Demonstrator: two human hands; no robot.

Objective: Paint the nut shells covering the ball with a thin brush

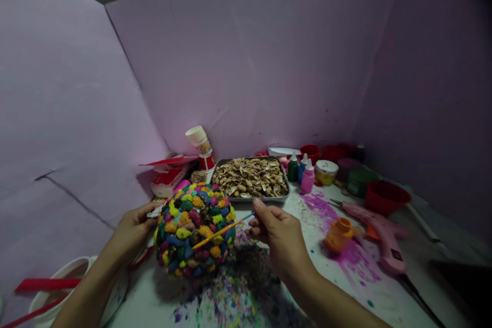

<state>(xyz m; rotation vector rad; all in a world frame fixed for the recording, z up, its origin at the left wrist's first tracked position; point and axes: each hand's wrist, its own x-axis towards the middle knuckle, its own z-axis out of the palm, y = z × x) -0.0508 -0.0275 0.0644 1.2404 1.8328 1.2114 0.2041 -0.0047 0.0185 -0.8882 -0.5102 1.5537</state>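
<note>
A round ball (188, 261) covered in painted peanut shells of many colours is tilted above the table, its left edge gripped by my left hand (132, 228). Something white, like crumpled tissue, shows at those fingers, partly hidden. My right hand (282, 241) pinches a thin paintbrush (236, 223) by its blue end. The brush's orange tip lies in front of the ball's middle; whether it touches the shells I cannot tell. A few shells there look brown and dark. To the right stands an open orange paint bottle (336, 238).
Behind the ball sits a metal tray (285, 196) heaped with peanut shells. Stacked paper cups (198, 137), small paint bottles (307, 179) and a red bowl (384, 197) line the back. A pink glue gun (388, 246) lies right; a white bucket (40, 300) stands front left.
</note>
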